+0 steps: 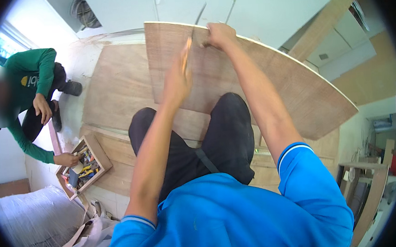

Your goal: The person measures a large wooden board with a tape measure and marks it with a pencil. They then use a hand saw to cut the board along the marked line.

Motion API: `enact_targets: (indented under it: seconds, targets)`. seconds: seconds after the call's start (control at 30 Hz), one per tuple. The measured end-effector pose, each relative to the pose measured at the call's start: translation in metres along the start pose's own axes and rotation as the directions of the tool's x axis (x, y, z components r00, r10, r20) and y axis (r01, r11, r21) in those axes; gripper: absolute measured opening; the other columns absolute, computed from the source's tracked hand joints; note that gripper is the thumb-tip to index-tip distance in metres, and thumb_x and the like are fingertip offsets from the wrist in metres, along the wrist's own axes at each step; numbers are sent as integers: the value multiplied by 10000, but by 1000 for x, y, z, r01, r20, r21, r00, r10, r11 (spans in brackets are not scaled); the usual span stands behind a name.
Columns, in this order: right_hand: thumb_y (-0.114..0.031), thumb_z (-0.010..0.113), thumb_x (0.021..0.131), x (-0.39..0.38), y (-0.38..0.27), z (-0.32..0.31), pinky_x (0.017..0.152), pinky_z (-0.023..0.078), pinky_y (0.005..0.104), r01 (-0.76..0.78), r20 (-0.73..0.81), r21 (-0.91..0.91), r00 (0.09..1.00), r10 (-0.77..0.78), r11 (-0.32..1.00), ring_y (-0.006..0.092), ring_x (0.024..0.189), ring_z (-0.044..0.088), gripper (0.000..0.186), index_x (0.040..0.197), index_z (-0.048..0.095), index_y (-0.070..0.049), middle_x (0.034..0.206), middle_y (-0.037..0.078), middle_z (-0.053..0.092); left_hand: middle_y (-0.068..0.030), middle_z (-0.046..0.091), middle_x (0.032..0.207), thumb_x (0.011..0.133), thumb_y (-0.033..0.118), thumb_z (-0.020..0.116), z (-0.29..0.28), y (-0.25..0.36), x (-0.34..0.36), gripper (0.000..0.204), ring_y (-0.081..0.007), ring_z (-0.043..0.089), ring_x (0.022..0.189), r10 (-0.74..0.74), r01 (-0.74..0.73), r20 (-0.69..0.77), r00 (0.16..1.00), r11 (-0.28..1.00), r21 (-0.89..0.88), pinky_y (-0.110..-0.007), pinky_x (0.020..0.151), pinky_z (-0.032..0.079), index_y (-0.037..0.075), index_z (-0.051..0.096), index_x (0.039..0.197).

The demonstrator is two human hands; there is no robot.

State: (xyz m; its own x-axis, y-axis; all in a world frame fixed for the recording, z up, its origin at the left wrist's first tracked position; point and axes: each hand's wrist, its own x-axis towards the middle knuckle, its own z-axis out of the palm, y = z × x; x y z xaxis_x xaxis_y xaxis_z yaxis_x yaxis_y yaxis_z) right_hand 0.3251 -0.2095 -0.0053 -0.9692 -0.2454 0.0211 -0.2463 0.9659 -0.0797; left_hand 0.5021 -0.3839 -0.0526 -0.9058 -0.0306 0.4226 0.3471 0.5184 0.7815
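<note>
In front of my knees a plywood board (250, 83) is held up, its pale cut edge facing away from me. My left hand (178, 83) is closed round the orange handle of a handsaw (186, 55). The saw's thin grey blade crosses the board's far edge, a little to the left of my other hand. My right hand (221, 35) grips that far edge, with fingers wrapped over it. Whether the blade's teeth are in the wood cannot be made out.
At left a crouching person in a green top (35, 66) reaches into a wooden toolbox (100, 153) of mixed hand tools. Plywood sheets (112, 79) lie on the floor under me. A plastic-wrapped bundle (39, 217) sits at lower left, and a wooden frame (371, 198) stands at right.
</note>
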Motion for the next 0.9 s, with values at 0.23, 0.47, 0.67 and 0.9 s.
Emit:
enact_targets:
  seconds: [0.23,0.47,0.67,0.9]
  targets:
    - [-489,944,646,-5,21,2,858,563,475,-71,23,30,997,70,997,309,1066,715,620,1087,716,-119,1067,93,771,-270,537,1500,932,-84,497,-72,63,-128,656,-472,579,1306,-200,209,180,963,977,-31,-493,1069,497,95,427,1560]
    - [-459,946,679,-4,-13,-8,901,570,467,13,15,14,1000,-13,1000,312,1113,714,596,1121,726,-126,1139,103,766,-270,579,1442,918,-72,512,3,-2,25,671,-458,552,1332,-45,45,2,999,998,-53,-460,1106,459,116,438,1558]
    - [-457,942,683,1,15,-1,902,574,462,-70,49,41,996,68,997,310,1113,714,595,1132,727,-129,1129,102,768,-254,543,1509,929,-60,570,-91,84,-150,666,-398,545,1397,-227,236,147,963,971,-48,-448,1166,420,83,423,1563]
    - [-448,936,690,4,-10,2,879,579,468,11,7,14,1000,-11,1000,308,1086,724,581,1127,727,-128,1113,103,770,-259,523,1517,918,-34,537,-5,9,34,640,-402,494,1426,-145,153,109,983,986,-69,-436,1179,390,51,446,1546]
